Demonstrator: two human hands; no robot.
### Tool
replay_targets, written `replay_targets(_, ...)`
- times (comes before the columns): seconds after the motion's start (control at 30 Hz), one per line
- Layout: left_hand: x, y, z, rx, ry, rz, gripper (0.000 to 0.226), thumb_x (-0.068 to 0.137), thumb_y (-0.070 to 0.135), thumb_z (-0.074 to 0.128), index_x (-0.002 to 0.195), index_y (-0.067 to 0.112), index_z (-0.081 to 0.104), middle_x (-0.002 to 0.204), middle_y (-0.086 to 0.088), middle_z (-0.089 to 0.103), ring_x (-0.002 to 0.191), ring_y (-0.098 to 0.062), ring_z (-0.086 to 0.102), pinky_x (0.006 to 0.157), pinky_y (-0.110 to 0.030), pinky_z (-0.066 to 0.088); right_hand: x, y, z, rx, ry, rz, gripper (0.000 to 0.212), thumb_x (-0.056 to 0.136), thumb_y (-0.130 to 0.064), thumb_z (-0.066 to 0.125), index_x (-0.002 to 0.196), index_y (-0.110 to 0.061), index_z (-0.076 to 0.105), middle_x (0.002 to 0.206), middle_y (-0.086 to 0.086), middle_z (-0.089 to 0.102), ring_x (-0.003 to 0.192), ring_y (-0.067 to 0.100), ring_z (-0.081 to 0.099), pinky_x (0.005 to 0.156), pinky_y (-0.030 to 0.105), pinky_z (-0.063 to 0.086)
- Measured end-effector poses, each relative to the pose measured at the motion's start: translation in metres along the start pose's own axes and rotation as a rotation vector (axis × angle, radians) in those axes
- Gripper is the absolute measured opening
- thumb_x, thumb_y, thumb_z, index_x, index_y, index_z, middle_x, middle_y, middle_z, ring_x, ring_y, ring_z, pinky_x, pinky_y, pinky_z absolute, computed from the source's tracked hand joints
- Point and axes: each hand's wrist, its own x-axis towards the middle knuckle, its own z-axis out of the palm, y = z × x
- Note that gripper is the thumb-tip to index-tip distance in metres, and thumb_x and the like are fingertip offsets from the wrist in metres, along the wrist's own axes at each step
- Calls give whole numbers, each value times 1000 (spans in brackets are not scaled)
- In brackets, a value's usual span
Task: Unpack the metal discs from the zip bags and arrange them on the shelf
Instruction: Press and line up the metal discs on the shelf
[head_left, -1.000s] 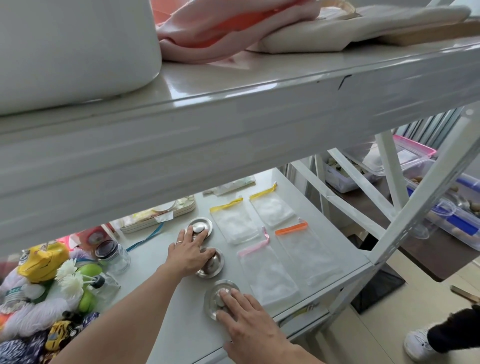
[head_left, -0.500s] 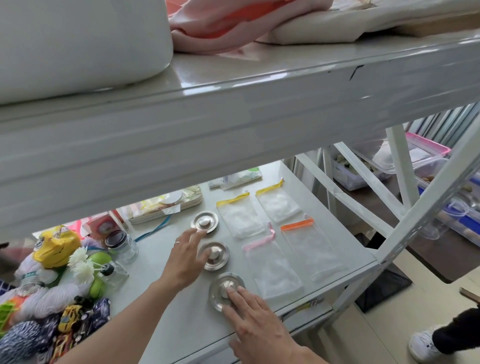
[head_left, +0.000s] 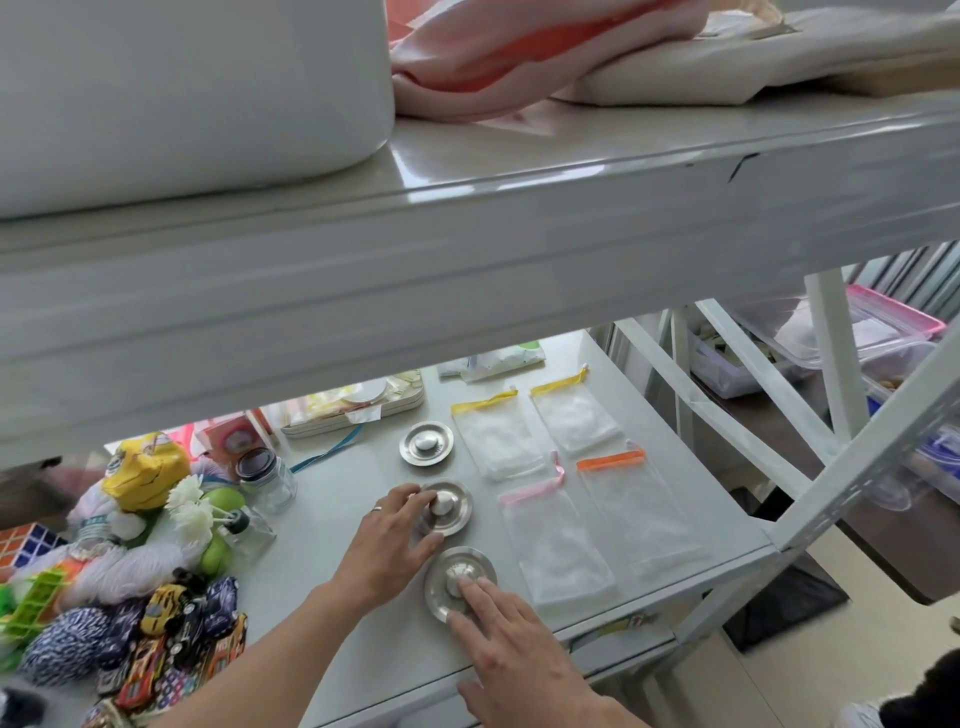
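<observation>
Three round metal discs lie in a line on the white shelf (head_left: 332, 525). The far disc (head_left: 426, 442) lies alone. My left hand (head_left: 390, 540) grips the rim of the middle disc (head_left: 445, 508) with thumb and fingers. My right hand (head_left: 511, 652) rests its fingertips on the near disc (head_left: 459, 581), fingers spread flat. To the right lie several flat zip bags: two with yellow zips (head_left: 498, 441) (head_left: 574, 415), one with a pink zip (head_left: 556, 545) and one with an orange zip (head_left: 636, 512).
Toy cars (head_left: 171, 644), yarn, a yellow toy (head_left: 145, 470) and small glass jars (head_left: 267, 478) crowd the shelf's left. An upper shelf (head_left: 519, 249) with folded cloth hangs low overhead. White frame struts (head_left: 852, 467) stand at the right. Plastic bins (head_left: 857, 338) sit beyond.
My left hand has slid off the top of the middle disc to its left rim, uncovering it. My right hand stays on the near disc. The camera has shifted a little.
</observation>
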Motion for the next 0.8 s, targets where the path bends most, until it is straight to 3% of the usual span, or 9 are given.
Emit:
replay_targets(0.1, 0, 0, 1, 12, 7, -1, 66, 88, 57, 55, 147, 29, 51, 154, 3, 45, 136, -22, 51, 117, -37, 39, 0, 1, 0, -2, 14, -3, 66, 40, -50, 67, 102, -27, 70, 128, 5, 69, 111, 19, 69, 88, 27, 58)
replay_targets(0.23, 0, 0, 1, -5, 18, -2, 80, 79, 69, 39, 147, 29, 50, 152, 3, 46, 136, -23, 51, 117, -37, 39, -3, 1, 0, 2, 23, -8, 64, 41, -47, 68, 102, -26, 70, 130, 6, 68, 113, 21, 68, 88, 28, 58)
replay_targets(0.43, -12, -6, 0, -129, 83, 3, 59, 95, 40, 64, 150, 25, 47, 153, 3, 43, 140, -20, 45, 121, -34, 36, -11, 1, -6, 2, 43, -20, 65, 42, -48, 69, 103, -27, 71, 132, 4, 67, 115, 18, 67, 90, 27, 56)
replay_targets(0.63, -68, 1, 15, -167, 116, 144, 64, 80, 57, 63, 139, 33, 54, 140, 20, 39, 132, -2, 41, 116, -21, 30, -41, 22, -18, 117, 140, 61, 53, 60, -50, 65, 108, -27, 63, 133, 5, 65, 113, 21, 68, 85, 33, 61)
replay_targets(0.7, -82, 8, 26, -150, 86, 165, 64, 77, 58, 68, 136, 36, 54, 139, 21, 39, 131, 1, 41, 113, -11, 27, -56, 32, -23, 173, 190, 156, 48, 65, -48, 62, 108, -28, 63, 135, 3, 63, 113, 20, 68, 85, 31, 60)
replay_targets(0.8, -89, 13, 41, -132, 63, 129, 68, 74, 62, 66, 136, 37, 55, 143, 19, 40, 132, 0, 44, 111, -12, 27, -74, 46, -29, 233, 256, 264, 43, 68, -45, 62, 107, -27, 69, 137, -1, 62, 109, 18, 69, 84, 25, 57)
